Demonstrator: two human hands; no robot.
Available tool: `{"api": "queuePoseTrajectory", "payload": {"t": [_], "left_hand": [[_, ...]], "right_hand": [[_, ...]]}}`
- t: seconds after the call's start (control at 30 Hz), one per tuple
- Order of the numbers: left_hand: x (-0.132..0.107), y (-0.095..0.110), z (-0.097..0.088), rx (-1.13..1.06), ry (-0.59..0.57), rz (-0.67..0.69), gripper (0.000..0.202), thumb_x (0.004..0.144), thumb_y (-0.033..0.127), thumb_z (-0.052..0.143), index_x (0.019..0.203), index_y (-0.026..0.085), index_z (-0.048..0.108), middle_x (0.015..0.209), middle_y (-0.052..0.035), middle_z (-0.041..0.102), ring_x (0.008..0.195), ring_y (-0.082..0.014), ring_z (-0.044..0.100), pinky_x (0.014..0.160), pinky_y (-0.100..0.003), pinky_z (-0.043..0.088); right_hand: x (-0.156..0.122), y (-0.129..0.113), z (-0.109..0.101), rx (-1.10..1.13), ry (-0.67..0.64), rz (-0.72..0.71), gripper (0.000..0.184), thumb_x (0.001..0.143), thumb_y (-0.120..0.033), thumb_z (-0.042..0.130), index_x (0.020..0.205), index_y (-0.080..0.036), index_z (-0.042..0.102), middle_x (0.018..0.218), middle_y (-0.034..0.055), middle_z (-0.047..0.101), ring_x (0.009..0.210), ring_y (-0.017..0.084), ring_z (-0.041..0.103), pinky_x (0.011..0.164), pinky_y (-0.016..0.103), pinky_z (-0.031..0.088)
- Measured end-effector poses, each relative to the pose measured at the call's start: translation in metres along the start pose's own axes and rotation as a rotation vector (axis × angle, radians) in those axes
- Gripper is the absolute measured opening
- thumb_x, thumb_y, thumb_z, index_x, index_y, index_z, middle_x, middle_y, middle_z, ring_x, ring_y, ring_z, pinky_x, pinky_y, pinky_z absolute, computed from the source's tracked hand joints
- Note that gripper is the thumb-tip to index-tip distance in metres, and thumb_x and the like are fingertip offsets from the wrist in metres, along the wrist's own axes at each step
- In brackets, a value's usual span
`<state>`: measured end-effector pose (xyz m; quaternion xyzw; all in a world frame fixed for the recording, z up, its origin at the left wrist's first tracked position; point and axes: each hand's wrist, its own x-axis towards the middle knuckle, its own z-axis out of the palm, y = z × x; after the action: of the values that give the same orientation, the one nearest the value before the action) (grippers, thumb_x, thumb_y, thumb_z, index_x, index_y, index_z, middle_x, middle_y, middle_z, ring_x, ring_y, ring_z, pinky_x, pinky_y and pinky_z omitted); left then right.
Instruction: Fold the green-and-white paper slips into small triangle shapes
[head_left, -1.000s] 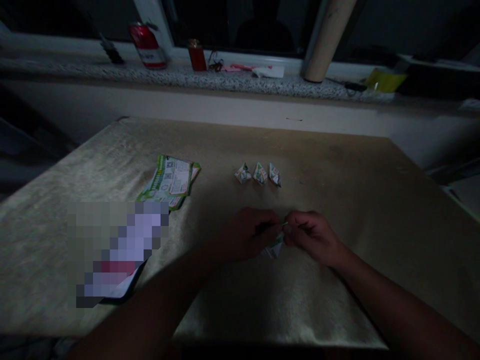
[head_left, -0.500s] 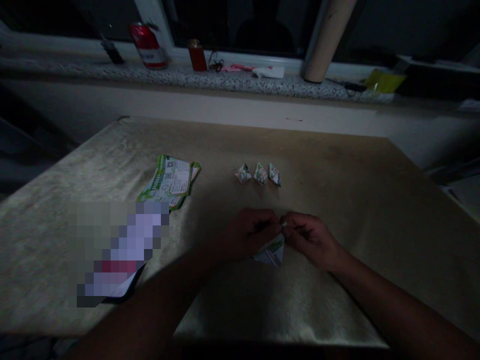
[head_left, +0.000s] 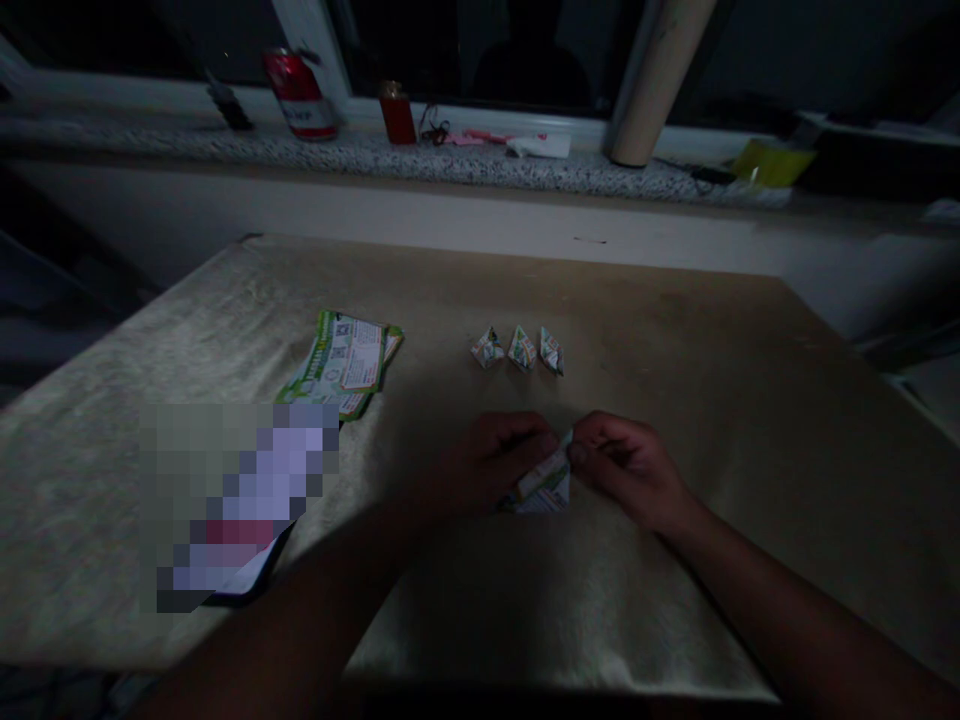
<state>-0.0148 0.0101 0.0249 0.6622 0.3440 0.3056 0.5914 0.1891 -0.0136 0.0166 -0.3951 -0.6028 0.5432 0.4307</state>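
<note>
Between my hands is a folded piece of printed paper (head_left: pixel 551 487), white and green with a pointed corner at the top. My left hand (head_left: pixel 499 465) pinches its left side between thumb and fingers. At its upper right edge, my right hand (head_left: pixel 626 465) has thumb and fingertips closed on the corner. Beyond them stand three small folded paper shapes in a row: a left one (head_left: pixel 487 348), a middle one (head_left: pixel 522 348) and a right one (head_left: pixel 551 352). The underside of the paper is hidden by my left fingers.
Green-and-white printed sheets (head_left: pixel 349 355) lie at the left, with a partly blurred-out phone (head_left: pixel 259 575) in front. On the granite windowsill (head_left: pixel 465 165) stand a red can (head_left: pixel 300 95), a red lighter-like item (head_left: pixel 397 115) and a cardboard tube (head_left: pixel 656 90).
The fingertips of my two hands have moved slightly apart. The paper has tilted, its lower corner has risen, and more of its printed upper face now shows.
</note>
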Motion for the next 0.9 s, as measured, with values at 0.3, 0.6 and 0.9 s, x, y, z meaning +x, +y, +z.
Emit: {"api": "queuePoseTrajectory", "payload": {"t": [0.3, 0.6, 0.9], "left_hand": [[0.002, -0.01, 0.0, -0.38, -0.171, -0.232, 0.048, 0.087, 0.061, 0.056, 0.099, 0.014, 0.061, 0.077, -0.0066, 0.069, 0.049, -0.0119, 0.058, 0.046, -0.023, 0.044], [0.001, -0.014, 0.001, -0.26, -0.013, -0.273, 0.048, 0.086, 0.063, 0.053, 0.08, 0.016, 0.056, 0.057, 0.0057, 0.043, 0.046, -0.0066, 0.034, 0.043, -0.019, 0.026], [0.0, -0.012, -0.001, -0.201, -0.042, -0.177, 0.039, 0.089, 0.053, 0.055, 0.081, 0.016, 0.059, 0.062, 0.0056, 0.042, 0.051, -0.0071, 0.034, 0.047, -0.021, 0.028]], "right_hand": [[0.0, 0.0, -0.006, -0.122, 0.211, -0.117, 0.024, 0.088, -0.041, 0.069, 0.083, -0.018, 0.066, 0.058, -0.0014, 0.06, 0.048, 0.01, 0.049, 0.045, 0.021, 0.037], [0.002, 0.004, -0.006, -0.18, 0.231, -0.198, 0.01, 0.088, -0.028, 0.069, 0.09, -0.018, 0.069, 0.064, -0.0003, 0.067, 0.054, 0.01, 0.059, 0.05, 0.021, 0.045], [0.001, -0.001, -0.005, -0.205, 0.227, -0.251, 0.004, 0.085, -0.023, 0.071, 0.085, -0.019, 0.07, 0.064, -0.0001, 0.069, 0.054, 0.011, 0.062, 0.051, 0.02, 0.048]]}}
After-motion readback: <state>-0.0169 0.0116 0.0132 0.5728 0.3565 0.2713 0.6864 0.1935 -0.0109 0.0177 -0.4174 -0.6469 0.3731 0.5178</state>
